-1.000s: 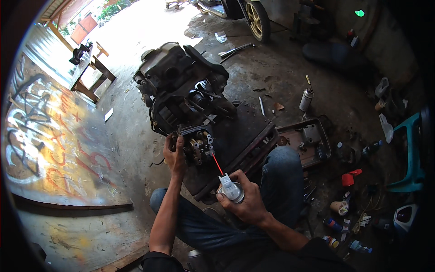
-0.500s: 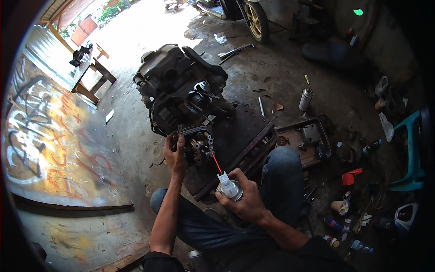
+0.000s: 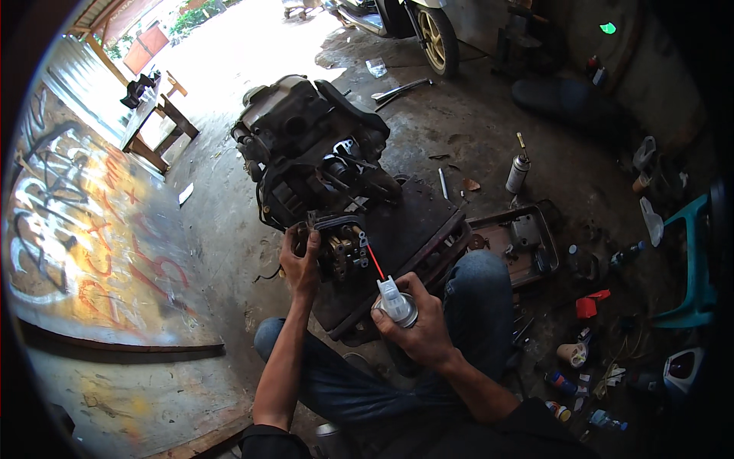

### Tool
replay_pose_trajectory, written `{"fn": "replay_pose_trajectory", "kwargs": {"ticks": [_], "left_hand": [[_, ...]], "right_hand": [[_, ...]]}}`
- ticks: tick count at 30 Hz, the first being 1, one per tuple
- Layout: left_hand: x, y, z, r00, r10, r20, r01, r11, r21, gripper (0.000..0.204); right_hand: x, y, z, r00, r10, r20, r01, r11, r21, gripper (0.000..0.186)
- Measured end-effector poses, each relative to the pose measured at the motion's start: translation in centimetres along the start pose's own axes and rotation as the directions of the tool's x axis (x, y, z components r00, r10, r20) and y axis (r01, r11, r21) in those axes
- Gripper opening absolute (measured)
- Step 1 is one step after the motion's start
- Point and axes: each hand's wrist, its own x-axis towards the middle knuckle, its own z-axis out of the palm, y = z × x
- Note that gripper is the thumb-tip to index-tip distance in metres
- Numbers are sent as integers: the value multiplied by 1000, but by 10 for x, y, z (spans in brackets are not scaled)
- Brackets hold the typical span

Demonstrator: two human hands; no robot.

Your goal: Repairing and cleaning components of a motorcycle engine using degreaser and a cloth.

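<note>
My left hand [image 3: 301, 264] is closed round the left edge of a metal engine part [image 3: 341, 249], which looks like a cylinder head. Its open side shows brassy and grey pieces inside. In my right hand [image 3: 427, 330] is a spray can [image 3: 399, 307] with a clear-white nozzle, the fingers wrapped round it. A thin red straw [image 3: 375, 261] runs from the nozzle up to the right side of the part, its tip close against it. Whether any spray comes out, I cannot tell. Just beyond stands a dark, dirty engine [image 3: 294, 126], partly taken apart.
Under the part is a low dark platform [image 3: 422, 218]. To the right lies a tray [image 3: 501, 237] with metal parts, a second spray can [image 3: 518, 174] standing behind it. Bottles and a red box [image 3: 586, 307] litter the floor near a teal stool [image 3: 692, 260]. A motorbike wheel [image 3: 436, 42] stands far off.
My right hand has moved a little to the right and up with the spray can. The straw's tip has gone higher along the part's right side. My left hand keeps its hold.
</note>
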Motion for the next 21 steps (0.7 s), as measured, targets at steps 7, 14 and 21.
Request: {"fn": "replay_pose_trajectory", "kwargs": {"ticks": [7,14,21], "left_hand": [[2,-1,-1,999,20,26,-21,999,29,53],[1,16,-2,990,61,125,-54,997,-61,60],[4,8,-15,978,98,184,-97,995,-16,68]], "right_hand": [[-8,13,-1,998,-45,-31,45,999,-20,37],[-21,12,-10,999,0,54,-4,998,59,35],[-22,2,-7,996,-38,76,34,998,54,39]]}}
